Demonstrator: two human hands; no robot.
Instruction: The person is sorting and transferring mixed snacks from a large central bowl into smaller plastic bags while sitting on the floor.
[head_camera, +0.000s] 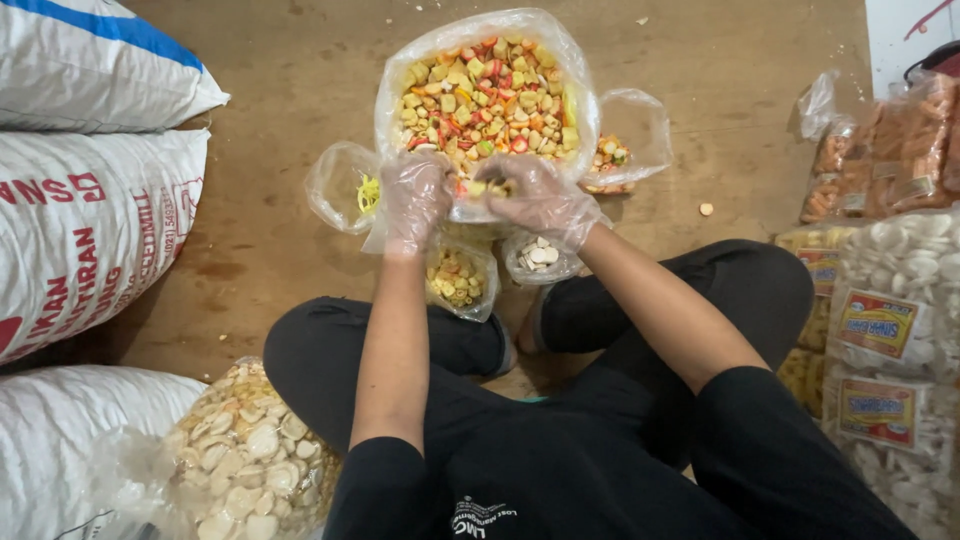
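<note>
**Gloved hands at the mouth of a bag of mixed crackers**

Seen from above, a person in black clothes sits cross-legged on a worn brown floor (300, 90). Both hands wear thin clear plastic gloves, likely to keep the food clean.

Directly ahead sits a large clear plastic bag of small yellow, red and green cracker pieces (487, 95), its mouth rolled wide open so the contents are easy to reach. The left hand (415, 200) rests on the bag's near edge with fingers curled; whether it pinches the plastic or holds pieces cannot be told. The right hand (540, 200) is beside it, fingers closed around a few yellowish cracker pieces (490, 186) at the bag's rim.

Just below the hands, between the knees, stand a small clear bag of yellow ring-shaped snacks (458, 278) and a small clear bag of pale round chips (540, 256), both within easy reach. Two more small clear bags flank the big one: one nearly empty with a few yellow strands (345, 185) on the left, one holding some mixed pieces (622, 140) on the right.

White woven sacks (90, 220) are stacked along the left. A large open bag of pale round crackers (245, 450) sits by the left knee. Sealed, labelled packets of white and orange crackers (890, 300) pile up on the right
</note>
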